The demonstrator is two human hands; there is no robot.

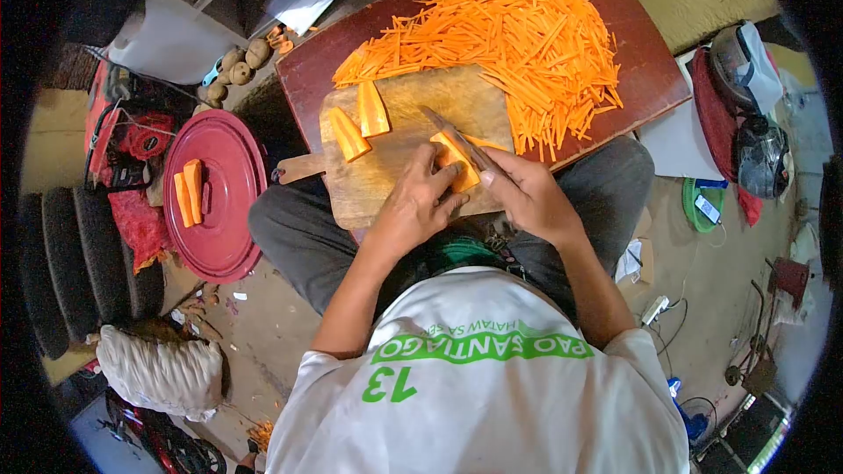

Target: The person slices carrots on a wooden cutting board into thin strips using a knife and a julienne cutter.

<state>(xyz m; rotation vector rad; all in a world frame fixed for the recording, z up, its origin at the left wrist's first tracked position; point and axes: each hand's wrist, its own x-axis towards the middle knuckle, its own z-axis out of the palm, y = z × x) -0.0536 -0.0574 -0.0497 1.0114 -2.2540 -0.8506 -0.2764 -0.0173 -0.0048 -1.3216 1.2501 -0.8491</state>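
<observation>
My right hand (531, 197) is closed round the handle of a knife (457, 133), its blade lying across a thick carrot piece (461, 177) on the wooden cutting board (378, 189). With bent fingers, my left hand (420, 197) holds that carrot piece down on the board. Two flat carrot slabs lie at the board's far left: one carrot slab (349, 134) and, beside it, another carrot slab (373, 109). A large heap of carrot sticks (536, 44) spreads over the red table (645, 79) behind the board, reaching its right side.
To the left, a red round lid (230, 246) carries carrot pieces (188, 193). Brown round vegetables (237, 66) sit beyond it. A stuffed white sack (162, 373) stands on the floor at lower left. A green basket (702, 202) with a phone is at right.
</observation>
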